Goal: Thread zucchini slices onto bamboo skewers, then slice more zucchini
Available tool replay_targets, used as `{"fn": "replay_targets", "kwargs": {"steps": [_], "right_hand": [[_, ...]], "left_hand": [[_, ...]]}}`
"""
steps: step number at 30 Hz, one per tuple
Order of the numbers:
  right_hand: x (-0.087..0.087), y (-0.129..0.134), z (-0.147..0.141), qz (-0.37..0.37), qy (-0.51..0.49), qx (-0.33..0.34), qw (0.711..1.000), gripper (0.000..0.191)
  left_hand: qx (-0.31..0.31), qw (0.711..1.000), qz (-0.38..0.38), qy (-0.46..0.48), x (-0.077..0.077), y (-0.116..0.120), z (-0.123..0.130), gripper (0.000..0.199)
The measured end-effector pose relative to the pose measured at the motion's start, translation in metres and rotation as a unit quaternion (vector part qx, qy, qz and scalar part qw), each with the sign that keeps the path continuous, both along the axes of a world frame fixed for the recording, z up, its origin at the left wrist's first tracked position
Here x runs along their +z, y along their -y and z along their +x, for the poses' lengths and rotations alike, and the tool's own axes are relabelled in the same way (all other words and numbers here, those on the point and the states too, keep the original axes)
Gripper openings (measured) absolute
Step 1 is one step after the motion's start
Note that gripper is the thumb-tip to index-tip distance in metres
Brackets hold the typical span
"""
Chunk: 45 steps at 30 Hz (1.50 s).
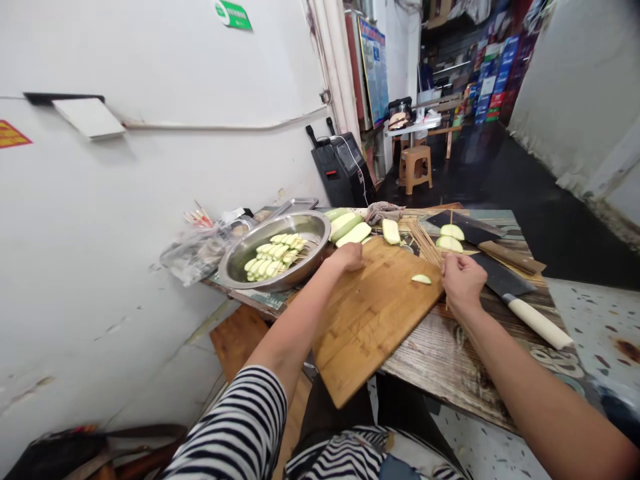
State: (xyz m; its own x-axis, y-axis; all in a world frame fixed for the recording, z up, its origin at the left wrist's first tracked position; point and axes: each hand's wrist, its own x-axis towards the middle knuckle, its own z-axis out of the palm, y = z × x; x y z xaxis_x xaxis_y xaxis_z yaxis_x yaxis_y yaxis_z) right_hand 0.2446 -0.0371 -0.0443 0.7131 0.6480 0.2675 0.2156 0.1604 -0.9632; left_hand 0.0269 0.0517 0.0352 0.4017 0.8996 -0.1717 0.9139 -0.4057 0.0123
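- right hand point(464, 279), fingers clamped on one skewer point(451, 217) through two slices point(452, 232);
- one lone piece point(421, 279) on the board point(370, 320);
- left hand point(353, 257), fingers partly hidden; I can't tell their state

Slices point(274, 257) in bowl point(236, 263) left of cutting board point(367, 317), knives point(507, 277) to its right.

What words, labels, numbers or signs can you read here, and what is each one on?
None can be read with certainty.
Green wall sign: pale lettering, too small.
Red-and-yellow sign: blurred and cut off.
Blue poster: print too blurred.
Stacked boxes: any print too small.
Tabletop: a curly pale printed character beside the white-handled knife; I cannot tell which.
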Motion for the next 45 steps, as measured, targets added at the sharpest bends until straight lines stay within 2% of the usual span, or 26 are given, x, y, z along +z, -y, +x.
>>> {"fn": "replay_targets", "kwargs": {"steps": [6, 10, 15, 18, 22, 25, 29, 30, 31, 32, 35, 37, 42, 43, 45], "right_hand": [[0.002, 0.004, -0.005, 0.002, 0.01, 0.018, 1.0, 0.025], [0.007, 0.011, -0.008, -0.006, 0.045, 0.032, 0.998, 0.031], [0.016, 0.022, -0.021, -0.015, 0.102, 0.069, 0.992, 0.032], [0.019, 0.029, -0.031, -0.023, 0.132, 0.108, 0.985, 0.032], [0.019, 0.036, -0.04, -0.038, 0.182, 0.167, 0.968, 0.034], [0.017, 0.039, -0.044, -0.062, 0.217, 0.206, 0.952, 0.035], [0.013, 0.04, -0.048, -0.084, 0.26, 0.245, 0.93, 0.034], [0.012, 0.04, -0.049, -0.085, 0.269, 0.251, 0.926, 0.033], [0.011, 0.041, -0.049, -0.083, 0.276, 0.256, 0.923, 0.032], [0.011, 0.041, -0.05, -0.08, 0.281, 0.258, 0.921, 0.031], [0.01, 0.041, -0.051, -0.067, 0.291, 0.262, 0.918, 0.029], [0.008, 0.042, -0.051, -0.054, 0.304, 0.265, 0.913, 0.029], [0.005, 0.043, -0.052, -0.047, 0.328, 0.281, 0.901, 0.029], [0.004, 0.043, -0.052, -0.048, 0.331, 0.282, 0.899, 0.029], [0.004, 0.044, -0.053, -0.046, 0.338, 0.283, 0.897, 0.029]], "left_hand": [[-0.002, 0.999, 0.04, 0.02, -0.016, 0.013, -0.011, 0.028], [0.004, 0.995, 0.073, 0.07, -0.017, 0.015, -0.014, 0.037], [0.064, 0.982, 0.105, 0.14, -0.023, 0.025, -0.018, 0.029], [0.071, 0.982, 0.092, 0.151, -0.028, 0.03, -0.018, 0.027], [0.074, 0.979, 0.06, 0.183, -0.026, 0.024, -0.015, 0.019], [0.095, 0.967, 0.047, 0.233, -0.026, 0.015, -0.016, 0.023], [0.104, 0.941, 0.027, 0.32, -0.033, 0.007, -0.021, 0.03], [0.105, 0.923, 0.019, 0.37, -0.035, 0.007, -0.022, 0.032], [0.112, 0.893, 0.004, 0.436, -0.038, 0.007, -0.023, 0.032], [0.124, 0.849, -0.023, 0.514, -0.039, 0.008, -0.023, 0.031], [0.168, 0.674, -0.135, 0.707, -0.04, 0.012, -0.022, 0.03], [0.194, 0.586, -0.179, 0.766, -0.038, 0.014, -0.022, 0.03], [0.27, 0.444, -0.23, 0.823, -0.03, 0.013, -0.025, 0.008], [0.278, 0.425, -0.249, 0.825, -0.029, 0.013, -0.026, 0.007], [0.283, 0.404, -0.274, 0.825, -0.026, 0.014, -0.028, 0.008]]}}
